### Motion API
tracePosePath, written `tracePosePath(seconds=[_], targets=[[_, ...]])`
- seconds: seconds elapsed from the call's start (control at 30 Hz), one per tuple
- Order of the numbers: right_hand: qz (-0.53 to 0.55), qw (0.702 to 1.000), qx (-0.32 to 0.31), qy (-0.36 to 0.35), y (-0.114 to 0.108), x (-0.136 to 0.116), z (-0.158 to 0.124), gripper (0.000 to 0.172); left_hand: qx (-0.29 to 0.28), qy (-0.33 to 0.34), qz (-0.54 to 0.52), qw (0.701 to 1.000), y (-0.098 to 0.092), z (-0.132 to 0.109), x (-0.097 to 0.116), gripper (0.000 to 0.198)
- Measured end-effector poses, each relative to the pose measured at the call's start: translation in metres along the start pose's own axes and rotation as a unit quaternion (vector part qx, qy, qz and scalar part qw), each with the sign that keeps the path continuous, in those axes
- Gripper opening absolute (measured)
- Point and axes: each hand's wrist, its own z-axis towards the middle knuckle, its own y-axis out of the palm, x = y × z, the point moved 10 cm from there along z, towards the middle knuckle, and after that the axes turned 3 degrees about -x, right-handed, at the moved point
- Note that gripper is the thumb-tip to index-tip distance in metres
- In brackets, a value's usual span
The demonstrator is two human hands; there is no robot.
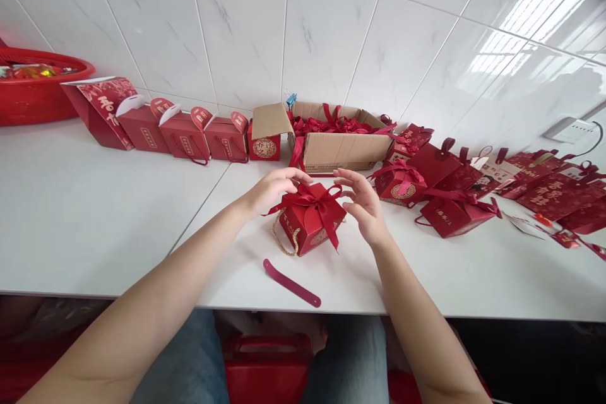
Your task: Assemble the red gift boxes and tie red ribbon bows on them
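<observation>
A small red gift box with a red ribbon bow and a rope handle stands on the white table in front of me. My left hand rests at the box's upper left, its fingers curled onto the ribbon loop. My right hand hovers just right of the bow, fingers apart and bent, holding nothing. A dark red strap lies flat on the table near the front edge, below the box.
A cardboard carton full of red ribbons sits behind the box. A row of open red boxes lines the tiled wall at left, beside a red basin. Finished and flat red boxes crowd the right side. A red bag sits below the table.
</observation>
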Motion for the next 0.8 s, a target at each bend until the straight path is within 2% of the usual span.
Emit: tracePosePath(seconds=[0.1,0.2,0.27,0.33,0.43,0.53,0.8], targets=[[-0.017,1.000,-0.013,-0.022,0.004,-0.006,-0.001,0.046,0.030,-0.014,0.032,0.999,-0.005,-0.001,-0.004,0.038],[-0.037,0.998,-0.018,-0.045,0.008,-0.013,-0.001,0.038,0.066,0.039,0.109,0.991,-0.009,-0.006,0.011,0.021],[-0.043,0.997,-0.023,-0.054,0.011,-0.015,-0.001,0.030,0.068,0.109,0.193,0.973,-0.004,-0.011,0.029,0.019],[-0.046,0.997,-0.022,-0.053,0.012,-0.014,-0.001,0.024,0.058,0.176,0.281,0.942,0.007,-0.017,0.045,0.022],[-0.051,0.997,-0.017,-0.046,0.012,-0.012,-0.001,0.022,0.050,0.229,0.350,0.907,0.018,-0.024,0.055,0.018],[-0.079,0.994,-0.035,-0.067,0.015,-0.017,-0.002,0.025,0.044,0.245,0.344,0.905,0.021,-0.025,0.056,0.015],[-0.157,0.977,-0.063,-0.129,0.024,-0.025,-0.005,0.040,-0.002,0.251,0.253,0.934,0.026,-0.030,0.063,0.017]])
